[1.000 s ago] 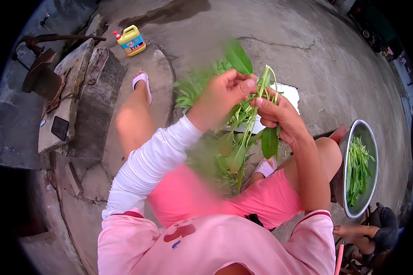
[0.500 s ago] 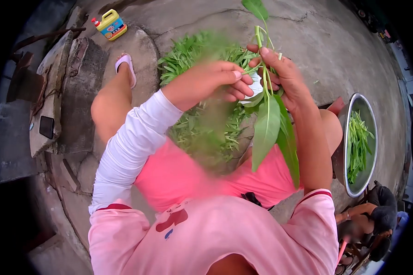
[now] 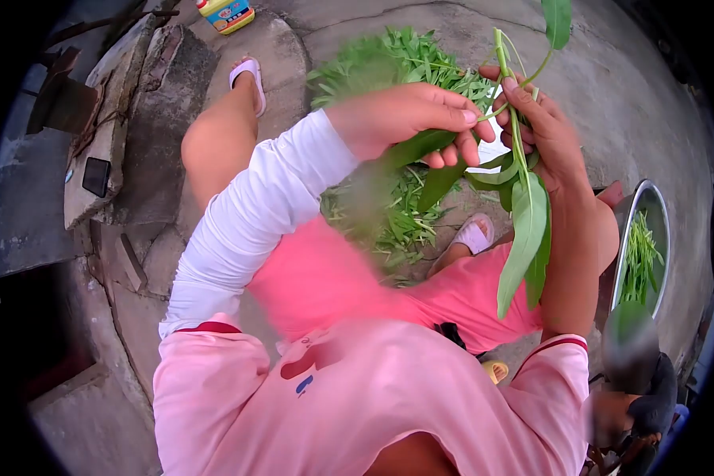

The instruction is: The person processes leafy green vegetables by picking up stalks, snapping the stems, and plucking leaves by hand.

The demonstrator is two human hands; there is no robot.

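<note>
My right hand (image 3: 551, 131) is closed around a leafy green stalk that looks like water spinach (image 3: 518, 147). Long leaves hang below that hand, and one leaf stands above it. Close by on the left, my left hand (image 3: 416, 119) pinches a thin side stem of the greens between thumb and forefinger. Broad dark leaves show beneath its palm. Under both hands a pile of loose greens (image 3: 420, 55) lies on the ground, partly hidden by my left arm and a blur. Something white shows behind the fingers, mostly covered.
To the right stands a metal basin (image 3: 663, 238) holding cut green stems (image 3: 641, 258). Another person (image 3: 650, 404), partly blurred, is at the lower right. A phone (image 3: 97, 176) lies on a stone ledge at left. A yellow jug (image 3: 228, 14) stands at the top left on concrete.
The view has shifted, so most surroundings sit differently in it. My left hand now has dark leaves beneath its palm. The right hand still holds the stalk.
</note>
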